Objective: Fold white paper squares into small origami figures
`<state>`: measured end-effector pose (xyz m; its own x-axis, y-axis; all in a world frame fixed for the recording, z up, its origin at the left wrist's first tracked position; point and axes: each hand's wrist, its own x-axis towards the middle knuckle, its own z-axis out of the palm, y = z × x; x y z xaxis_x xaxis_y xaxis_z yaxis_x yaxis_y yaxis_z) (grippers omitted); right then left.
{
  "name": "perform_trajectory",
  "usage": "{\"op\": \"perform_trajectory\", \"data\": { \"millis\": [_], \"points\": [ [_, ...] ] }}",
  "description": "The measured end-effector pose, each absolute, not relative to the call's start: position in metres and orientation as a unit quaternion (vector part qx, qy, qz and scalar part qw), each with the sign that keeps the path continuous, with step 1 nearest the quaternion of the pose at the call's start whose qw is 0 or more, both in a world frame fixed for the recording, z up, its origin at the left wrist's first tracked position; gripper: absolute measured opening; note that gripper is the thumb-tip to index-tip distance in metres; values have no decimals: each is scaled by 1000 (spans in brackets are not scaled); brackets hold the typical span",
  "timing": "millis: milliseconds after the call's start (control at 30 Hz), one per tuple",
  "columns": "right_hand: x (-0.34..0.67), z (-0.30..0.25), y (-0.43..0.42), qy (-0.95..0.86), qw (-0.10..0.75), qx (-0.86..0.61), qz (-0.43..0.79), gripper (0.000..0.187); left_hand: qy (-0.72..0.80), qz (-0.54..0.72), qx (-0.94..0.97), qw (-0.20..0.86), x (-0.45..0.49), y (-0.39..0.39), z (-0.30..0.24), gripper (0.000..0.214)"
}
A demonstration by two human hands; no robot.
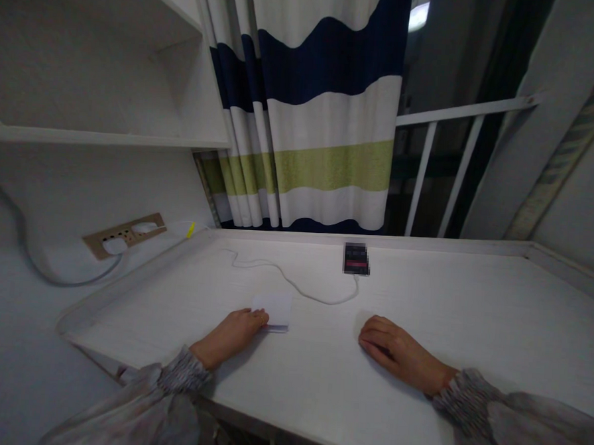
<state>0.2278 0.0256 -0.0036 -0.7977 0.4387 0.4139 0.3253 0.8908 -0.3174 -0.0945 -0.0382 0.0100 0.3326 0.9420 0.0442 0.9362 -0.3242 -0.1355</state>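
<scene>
Left hand's [234, 335] fingertips press the small white rectangular card [276, 309] just ahead, steadying it; right hand [394, 350] rests palm-down, fingers loose, alongside.

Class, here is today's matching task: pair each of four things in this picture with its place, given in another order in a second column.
Things:
1. white card
2. dark phone
3. right hand
4. socket panel

Places:
A. on the left wall
B. resting on the bare desk, holding nothing
C. touched by the left hand
D. near the curtain, by the white cable

Pairs: 1-C, 2-D, 3-B, 4-A
</scene>
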Motion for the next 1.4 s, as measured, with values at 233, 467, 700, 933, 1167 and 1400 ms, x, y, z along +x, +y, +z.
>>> {"op": "perform_trajectory", "data": {
  "millis": [233,467,700,933,1167,1400],
  "points": [
    [228,-3,25,-943,232,-209,113,27,-584,15,-808,79,-96,-34,6,25],
    [229,-2,26,-942,243,-207,103,28,-581,4,-800,151,-92,-34,27,23],
    [243,9,28,-907,347,-223,88,20,-455,-79,-844,274,-33,-39,64,26],
    [266,5,19,-923,331,-191,-39,33,-341,-27,-922,183,67,-26,18,26],
    [278,-10,27,-962,220,-162,-23,21,-325,-10,-941,95,88,-6,-8,15],
    [283,-9,35,-934,227,-227,155,18,-381,-197,-878,-212,62,7,-9,12]
  ]
}}
